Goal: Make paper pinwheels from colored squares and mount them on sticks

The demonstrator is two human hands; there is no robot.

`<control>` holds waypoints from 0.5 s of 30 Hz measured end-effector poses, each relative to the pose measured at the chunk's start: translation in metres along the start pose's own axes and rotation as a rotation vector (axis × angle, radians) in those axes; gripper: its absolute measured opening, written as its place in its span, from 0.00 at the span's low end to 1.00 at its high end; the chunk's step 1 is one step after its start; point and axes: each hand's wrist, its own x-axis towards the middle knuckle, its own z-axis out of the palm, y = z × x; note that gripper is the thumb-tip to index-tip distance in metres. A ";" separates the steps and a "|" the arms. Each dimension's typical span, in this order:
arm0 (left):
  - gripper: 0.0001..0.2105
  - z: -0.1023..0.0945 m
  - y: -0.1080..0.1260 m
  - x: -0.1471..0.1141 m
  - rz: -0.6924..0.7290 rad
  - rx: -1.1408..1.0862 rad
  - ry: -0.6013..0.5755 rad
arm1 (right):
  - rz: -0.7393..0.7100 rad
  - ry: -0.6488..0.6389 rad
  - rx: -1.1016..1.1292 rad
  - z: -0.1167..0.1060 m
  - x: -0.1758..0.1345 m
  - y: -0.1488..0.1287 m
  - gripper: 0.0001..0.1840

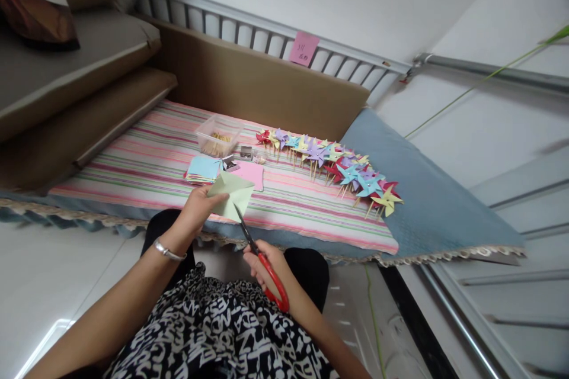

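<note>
My left hand (199,206) pinches the left corner of a pale green square of paper (232,190), held above the near edge of the striped cloth. In my right hand (269,263) is a pair of scissors (274,279) with red handles and dark blades. The blade tips meet the lower part of the green paper; whether they are parted is hard to make out. Just beyond the paper lie a stack of coloured paper squares (203,169), blue on top, and pink paper sheets (250,174).
A clear plastic box (217,136) of small sticks stands behind the papers, beside small containers (246,153). Several paper pinwheels (315,153) on sticks line the right of the striped cloth (146,160). A brown board (258,77) rises behind; folded cushions (80,112) stand left.
</note>
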 end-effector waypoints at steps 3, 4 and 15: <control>0.20 -0.001 -0.001 0.001 0.018 0.003 0.017 | -0.033 0.005 -0.049 -0.001 0.003 0.004 0.17; 0.21 -0.001 -0.001 0.002 0.019 0.004 0.017 | -0.051 0.002 -0.065 -0.001 0.003 0.005 0.17; 0.20 -0.004 -0.005 0.004 0.038 -0.006 0.051 | -0.148 -0.052 -0.064 -0.003 0.000 0.014 0.18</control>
